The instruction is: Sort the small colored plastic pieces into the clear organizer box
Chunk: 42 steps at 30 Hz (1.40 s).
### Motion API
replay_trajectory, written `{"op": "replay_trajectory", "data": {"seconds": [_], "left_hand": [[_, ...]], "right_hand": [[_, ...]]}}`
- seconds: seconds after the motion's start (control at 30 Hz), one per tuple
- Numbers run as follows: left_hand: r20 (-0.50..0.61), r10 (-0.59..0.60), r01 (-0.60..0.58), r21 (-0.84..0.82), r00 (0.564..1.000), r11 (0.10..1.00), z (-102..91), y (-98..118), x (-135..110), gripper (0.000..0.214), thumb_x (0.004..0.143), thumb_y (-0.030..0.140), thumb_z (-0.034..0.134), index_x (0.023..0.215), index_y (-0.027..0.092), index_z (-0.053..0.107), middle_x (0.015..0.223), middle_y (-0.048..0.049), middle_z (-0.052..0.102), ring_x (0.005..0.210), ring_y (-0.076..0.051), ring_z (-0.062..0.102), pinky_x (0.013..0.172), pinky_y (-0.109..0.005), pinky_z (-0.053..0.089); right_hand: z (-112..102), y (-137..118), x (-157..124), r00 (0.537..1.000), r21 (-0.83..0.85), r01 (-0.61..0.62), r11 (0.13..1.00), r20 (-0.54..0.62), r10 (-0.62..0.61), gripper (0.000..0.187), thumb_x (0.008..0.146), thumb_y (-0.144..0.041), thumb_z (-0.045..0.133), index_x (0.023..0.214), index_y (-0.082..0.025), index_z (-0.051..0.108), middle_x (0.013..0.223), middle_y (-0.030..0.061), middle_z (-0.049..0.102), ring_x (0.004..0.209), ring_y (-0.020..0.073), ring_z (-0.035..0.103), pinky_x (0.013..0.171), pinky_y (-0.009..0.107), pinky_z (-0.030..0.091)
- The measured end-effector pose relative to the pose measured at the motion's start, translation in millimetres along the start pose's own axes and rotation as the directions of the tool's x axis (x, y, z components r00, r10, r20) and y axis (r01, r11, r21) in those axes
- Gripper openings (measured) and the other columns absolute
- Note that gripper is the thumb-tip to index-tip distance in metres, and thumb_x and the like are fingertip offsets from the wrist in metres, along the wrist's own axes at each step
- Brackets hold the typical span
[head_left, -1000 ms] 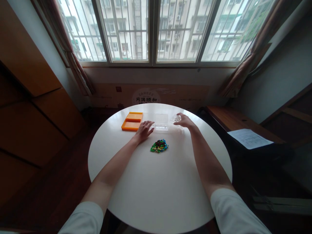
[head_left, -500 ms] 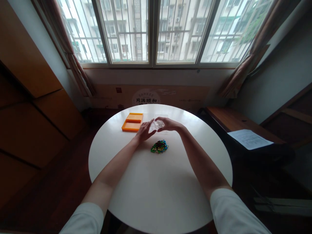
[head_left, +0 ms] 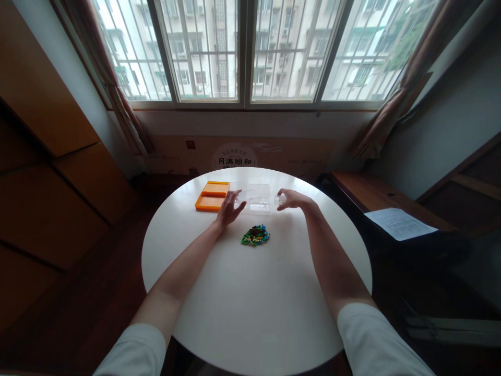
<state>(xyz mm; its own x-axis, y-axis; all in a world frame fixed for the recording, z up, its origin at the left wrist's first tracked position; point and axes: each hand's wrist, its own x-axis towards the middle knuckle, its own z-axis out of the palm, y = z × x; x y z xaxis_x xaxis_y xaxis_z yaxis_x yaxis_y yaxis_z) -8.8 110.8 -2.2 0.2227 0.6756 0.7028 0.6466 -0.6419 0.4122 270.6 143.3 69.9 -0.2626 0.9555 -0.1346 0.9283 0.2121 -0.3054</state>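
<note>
From my remote feed, I'm seeing the orange tray (head_left: 203, 208) lying at the far left of the white table (head_left: 254, 303). Just right of it, the left hand (head_left: 230, 209) is spreading its thumb away from its fingers; a faint see-through shape (head_left: 241, 196) is showing at the fingertips, and I'm not able to tell whether the hand is grasping it. Next, the clear box (head_left: 259, 192) is sitting between the two hands, apart from the right one. Nearer to me, the pile of small coloured pieces (head_left: 255, 235) is lying below both hands, touched by neither. Farther right, the right hand (head_left: 293, 199) is curving thumb and fingers around a small clear piece (head_left: 279, 200), which is sitting in the gap; whether they're pressing on it, I'm not able to tell.
</note>
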Motion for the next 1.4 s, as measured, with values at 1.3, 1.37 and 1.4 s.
{"op": "replay_trajectory", "data": {"seconds": [1.3, 1.37, 1.4], "left_hand": [[-0.003, -0.018, 0.017, -0.05, 1.0, 0.999, 13.0, -12.1, 4.8, 0.056, 0.084, 0.055, 0.042, 0.124, 0.016, 0.039, 0.113, -0.0141, 0.053, 0.105, -0.026, 0.052, 0.087, -0.041, 0.044], [-0.001, -0.042, 0.042, -0.027, 0.999, 0.999, 13.6, -12.3, 4.0, 0.048, 0.084, 0.054, 0.043, 0.112, 0.015, 0.045, 0.101, -0.0118, 0.056, 0.095, -0.024, 0.055, 0.082, -0.04, 0.046], [0.004, -0.047, 0.047, -0.015, 0.999, 0.999, 13.9, -12.3, 3.3, 0.045, 0.084, 0.053, 0.043, 0.109, 0.015, 0.046, 0.097, -0.011, 0.056, 0.092, -0.024, 0.056, 0.08, -0.039, 0.046]], "right_hand": [[9.2, -92.9, -13.7, 0.718, 0.116, 0.682, 0.722, -0.29, -0.632, 0.052, 0.073, -0.028, 0.069, 0.123, -0.026, 0.055, 0.121, 0.0073, 0.059, 0.11, 0.0232, 0.055, 0.095, 0.038, 0.042], [8.5, -92.8, -14.5, 0.728, 0.112, 0.672, 0.732, -0.281, -0.625, 0.049, 0.073, -0.028, 0.068, 0.121, -0.025, 0.057, 0.122, 0.007, 0.058, 0.111, 0.024, 0.055, 0.096, 0.037, 0.041], [7.9, -92.6, -15.0, 0.737, 0.113, 0.664, 0.739, -0.267, -0.621, 0.048, 0.073, -0.028, 0.069, 0.12, -0.025, 0.058, 0.123, 0.0067, 0.058, 0.111, 0.0244, 0.056, 0.096, 0.036, 0.041]]}}
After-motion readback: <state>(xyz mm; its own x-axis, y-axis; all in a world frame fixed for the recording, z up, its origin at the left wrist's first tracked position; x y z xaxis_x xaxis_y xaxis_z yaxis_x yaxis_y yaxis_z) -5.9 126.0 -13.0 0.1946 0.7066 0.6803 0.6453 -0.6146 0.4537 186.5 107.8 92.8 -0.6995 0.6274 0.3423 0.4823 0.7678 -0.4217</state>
